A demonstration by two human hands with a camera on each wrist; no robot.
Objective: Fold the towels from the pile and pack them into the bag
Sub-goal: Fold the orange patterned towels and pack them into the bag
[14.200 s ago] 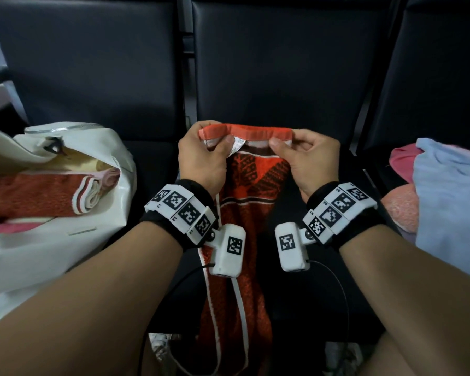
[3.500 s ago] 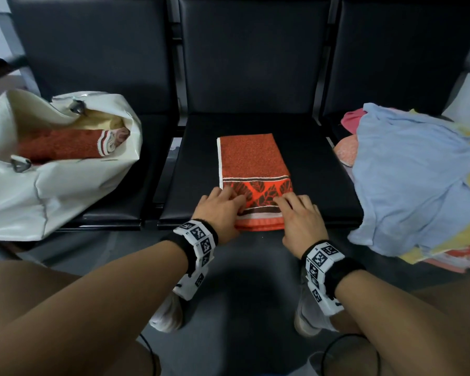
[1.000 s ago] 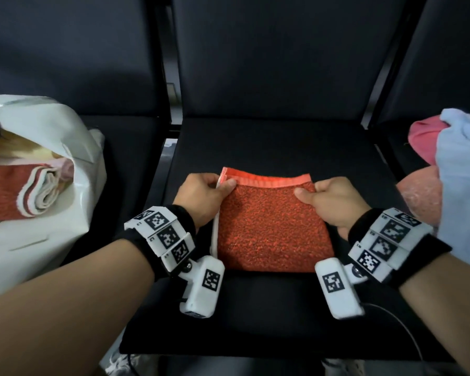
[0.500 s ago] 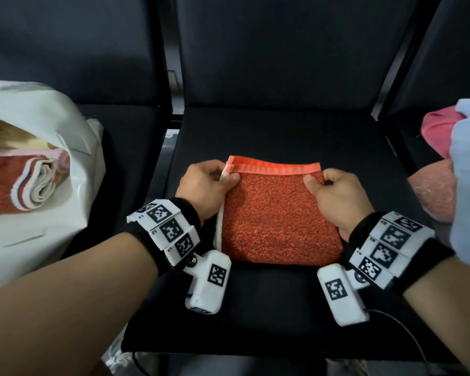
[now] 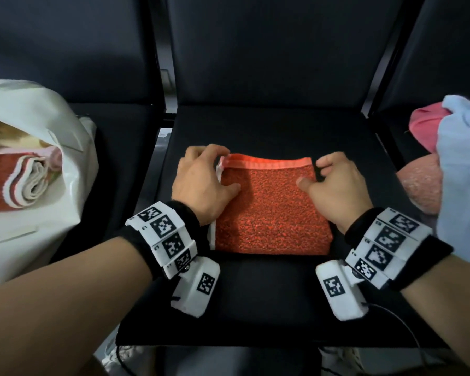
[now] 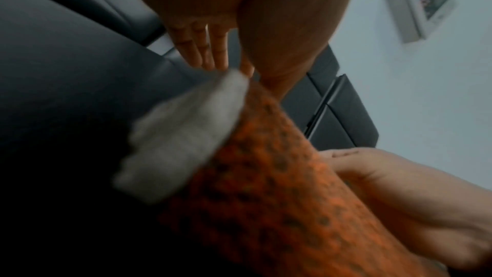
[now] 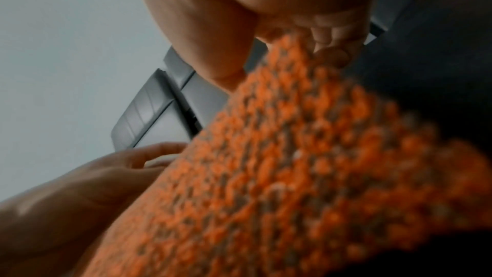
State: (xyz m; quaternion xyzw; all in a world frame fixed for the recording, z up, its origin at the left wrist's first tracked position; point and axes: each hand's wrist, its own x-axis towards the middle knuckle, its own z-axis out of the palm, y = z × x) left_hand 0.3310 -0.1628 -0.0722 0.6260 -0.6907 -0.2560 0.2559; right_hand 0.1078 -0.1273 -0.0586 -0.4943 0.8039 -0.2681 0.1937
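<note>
Head view alone shows bag [image 5: 38, 147], pile [image 5: 456, 169]

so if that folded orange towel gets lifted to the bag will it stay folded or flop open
The orange towel is soft looped terry, so it will probably sag if lifted by one edge. Its layers lie loose, the white edge showing at the side, so they may slip apart. Held from both sides, as the left hand and right hand sit, it should keep its shape.

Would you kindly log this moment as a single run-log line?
step: folding | orange towel folded flat on middle seat | left hand, right hand at its far corners | white bag left | pile right
</note>
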